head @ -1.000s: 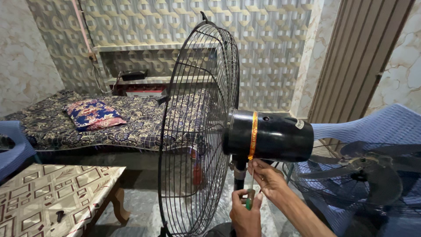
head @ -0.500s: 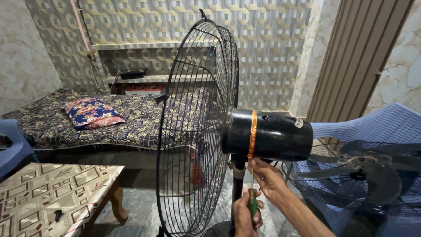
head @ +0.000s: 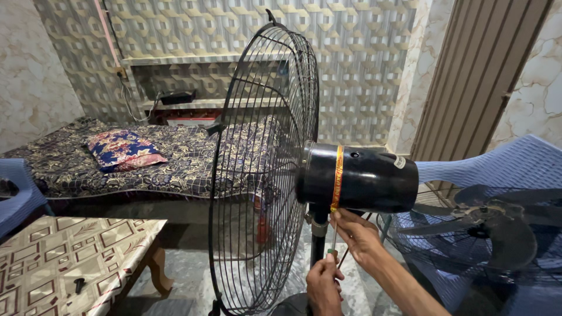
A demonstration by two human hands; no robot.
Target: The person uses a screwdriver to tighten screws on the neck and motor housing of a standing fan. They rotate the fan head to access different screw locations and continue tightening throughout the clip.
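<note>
Two bare hands work beneath the glossy black cylindrical motor housing [head: 366,178] of a pedestal fan. The left hand [head: 325,287], low in the view, is clenched around the green handle of a slim screwdriver [head: 333,241], whose metal shaft rises straight up from the fist toward the underside of the housing, close to its orange-and-gold band. The right hand [head: 357,234] sits just above and beside the left, fingers loosely curled, fingertips touching the shaft of the screwdriver and the bottom of the housing; whether it pinches anything cannot be told.

Immediately left of both hands stands the black metal pole [head: 318,240] of the fan, and beyond it the round black wire guard [head: 257,169], upright and edge-on to the camera. To the right of the hands, a dark grey fan blade [head: 497,231] rests on another wire guard upon a blue plastic chair [head: 521,167]. Well away to the left of the grip, a small black screw [head: 78,285] lies on a table with a beige patterned cover [head: 64,246], and behind it is a bed with a dark floral spread [head: 175,158] and a blue-and-pink floral pillow [head: 123,150].
</note>
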